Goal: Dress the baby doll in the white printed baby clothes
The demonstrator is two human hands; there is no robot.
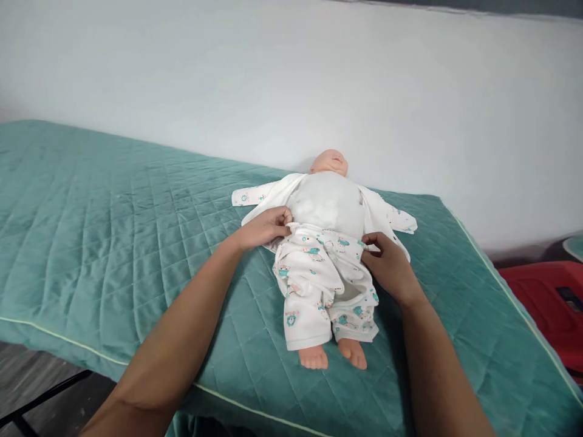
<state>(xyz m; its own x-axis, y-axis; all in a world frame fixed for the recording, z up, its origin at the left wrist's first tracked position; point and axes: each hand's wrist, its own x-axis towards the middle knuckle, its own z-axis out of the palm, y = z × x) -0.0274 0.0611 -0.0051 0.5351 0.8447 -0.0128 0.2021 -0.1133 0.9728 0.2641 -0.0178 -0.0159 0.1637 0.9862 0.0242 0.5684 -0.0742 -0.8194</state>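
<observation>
A baby doll (pixel 330 161) lies on its back, its feet toward me and its head by the wall. It wears white printed pants (pixel 314 261) that reach up to the lower belly. A white printed jacket (pixel 373 209) is spread apart at the front, leaving the pale cloth torso (pixel 325 197) bare. My left hand (pixel 268 226) pinches the pants' waistband at the left side. At the right side of the waistband, my right hand (pixel 389 261) grips the fabric between thumb and fingers. Both bare feet of the doll stick out of the pant legs.
Under the doll is a green quilted cover (pixel 136 243) with a pale piped edge. A white wall (pixel 273 79) rises right behind it. Beyond the right edge sits a red plastic object (pixel 546 297). Dark floor (pixel 40 376) and a black metal leg show at lower left.
</observation>
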